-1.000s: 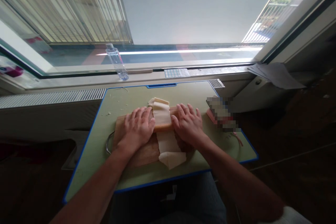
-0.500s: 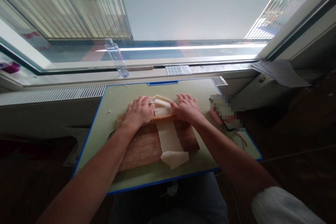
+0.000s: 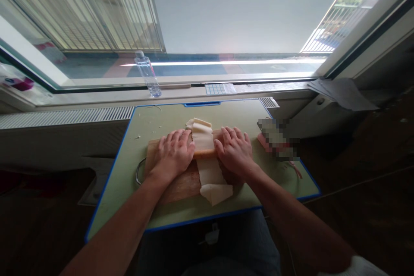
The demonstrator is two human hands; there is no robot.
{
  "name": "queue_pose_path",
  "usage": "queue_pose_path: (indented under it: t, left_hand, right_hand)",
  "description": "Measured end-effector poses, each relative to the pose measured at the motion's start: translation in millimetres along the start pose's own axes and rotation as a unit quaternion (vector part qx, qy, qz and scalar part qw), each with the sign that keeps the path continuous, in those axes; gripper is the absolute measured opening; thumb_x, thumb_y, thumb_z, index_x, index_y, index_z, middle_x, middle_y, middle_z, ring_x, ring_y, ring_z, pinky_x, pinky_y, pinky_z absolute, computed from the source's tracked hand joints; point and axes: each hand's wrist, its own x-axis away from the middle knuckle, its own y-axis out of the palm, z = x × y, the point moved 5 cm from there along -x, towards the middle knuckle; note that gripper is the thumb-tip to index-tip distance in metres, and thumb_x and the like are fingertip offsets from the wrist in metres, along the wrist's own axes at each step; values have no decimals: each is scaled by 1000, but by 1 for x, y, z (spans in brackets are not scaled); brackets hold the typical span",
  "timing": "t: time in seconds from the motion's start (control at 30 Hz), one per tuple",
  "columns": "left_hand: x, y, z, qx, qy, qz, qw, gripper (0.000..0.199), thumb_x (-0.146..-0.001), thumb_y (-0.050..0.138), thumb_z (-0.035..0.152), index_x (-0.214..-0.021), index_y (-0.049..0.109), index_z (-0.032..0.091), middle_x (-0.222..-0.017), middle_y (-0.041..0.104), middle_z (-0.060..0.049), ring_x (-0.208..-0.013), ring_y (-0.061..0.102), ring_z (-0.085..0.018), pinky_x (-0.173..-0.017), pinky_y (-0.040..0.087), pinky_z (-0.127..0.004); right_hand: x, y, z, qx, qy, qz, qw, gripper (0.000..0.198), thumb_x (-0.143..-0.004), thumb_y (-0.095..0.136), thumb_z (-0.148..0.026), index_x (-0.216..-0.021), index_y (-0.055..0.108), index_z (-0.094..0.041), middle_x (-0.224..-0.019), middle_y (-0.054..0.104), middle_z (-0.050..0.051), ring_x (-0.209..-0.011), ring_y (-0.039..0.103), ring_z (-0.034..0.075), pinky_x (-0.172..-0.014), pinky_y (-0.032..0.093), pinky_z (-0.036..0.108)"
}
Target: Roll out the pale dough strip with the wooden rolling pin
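Observation:
A long strip of pale dough [image 3: 203, 141] runs front to back over a wooden cutting board [image 3: 181, 188]. Its far end is folded over beyond the board, and its near end hangs over the front edge onto the table. Across the strip lies a wooden rolling pin [image 3: 204, 154], only its middle showing. My left hand [image 3: 174, 151] rests over the pin's left part, fingers pointing forward. Over its right part lies my right hand [image 3: 235, 148], fingers slightly spread and thumb towards the dough. Both palms press down on the pin, whose ends are hidden beneath them.
The green table [image 3: 121, 181] has a blue rim, with dough crumbs at its left. A partly blurred phone-like object [image 3: 273, 133] lies on the right. A clear plastic bottle [image 3: 148, 75] stands on the windowsill. Papers [image 3: 341, 92] lie at the right.
Both hands have drawn the rolling pin back towards me, baring more of the dough's far part. The view has shifted slightly.

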Motion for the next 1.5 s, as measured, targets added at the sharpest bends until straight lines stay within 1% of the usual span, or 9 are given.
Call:
queue_pose_path:
  t: [0.17, 0.37, 0.57, 0.8, 1.0, 1.13, 1.23, 1.33, 1.5]
  left_hand:
    - [18, -2, 4, -2, 1, 21, 1000, 56, -104, 40, 42, -151, 60, 19, -158, 60, -15, -146, 52, -35, -125, 35, -57]
    - [20, -3, 5, 4, -1, 25, 1000, 54, -103, 41, 42, -149, 62, 23, -156, 62, -14, -145, 53, -34, -125, 35, -57]
    - [0, 1, 0, 10, 4, -3, 1000, 56, -103, 42, 41, -153, 59, 23, -159, 59, -13, -147, 50, -33, -125, 35, -57]
    - [-44, 8, -14, 15, 7, -50, 999, 56, -104, 40, 42, -154, 56, 22, -160, 57, -14, -145, 51, -32, -123, 36, -53]
    - [-64, 7, -19, -3, 2, -27, 1000, 47, -104, 42, 39, -139, 66, 18, -142, 65, -18, -129, 60, -34, -111, 48, -50]
    - [-73, 6, -20, -12, -3, -36, 999, 39, -103, 47, 38, -128, 71, 22, -131, 68, -15, -125, 61, -32, -105, 52, -46]
    - [-75, 7, -19, -10, 11, -42, 999, 37, -103, 46, 38, -126, 71, 22, -128, 68, -14, -122, 62, -32, -104, 52, -47]
    - [-71, 6, -18, -5, 30, -33, 999, 36, -104, 46, 37, -126, 70, 22, -126, 69, -14, -118, 63, -32, -102, 52, -47]
    - [-57, 0, -17, 16, 33, -26, 999, 31, -102, 49, 30, -126, 68, 24, -127, 72, -13, -117, 64, -31, -102, 50, -47]
  right_hand:
    - [20, -2, -1, 0, -10, 15, 1000, 63, -112, 33, -51, -162, 50, -17, -168, 50, 11, -156, 36, 35, -127, 24, 56]
    - [20, -2, 0, 3, -10, 11, 1000, 64, -111, 34, -53, -162, 50, -18, -168, 50, 11, -157, 36, 35, -127, 25, 56]
    - [-2, 1, 1, 3, -4, -4, 1000, 64, -110, 36, -54, -162, 49, -19, -168, 49, 10, -157, 37, 35, -127, 24, 57]
    - [-60, 9, 5, -30, 13, -95, 995, 75, -108, 33, -64, -168, 41, -19, -173, 41, 10, -160, 31, 33, -129, 25, 57]
    - [-90, 14, 6, -30, 15, -101, 994, 76, -107, 32, -63, -167, 41, -16, -171, 44, 13, -157, 36, 32, -126, 30, 53]
    - [-98, 17, 6, -35, 5, -96, 995, 74, -106, 38, -61, -165, 44, -15, -168, 48, 14, -154, 39, 32, -124, 33, 50]
    - [-99, 18, 6, -30, -12, -88, 996, 72, -107, 38, -61, -164, 45, -17, -167, 50, 12, -155, 38, 32, -125, 31, 50]
    - [-95, 19, 6, -19, -32, -84, 996, 70, -108, 38, -60, -165, 45, -19, -168, 49, 10, -156, 37, 32, -127, 28, 49]
    - [-80, 21, 7, -24, -41, -123, 991, 63, -108, 41, -52, -164, 47, -23, -170, 47, 7, -157, 37, 33, -126, 30, 54]
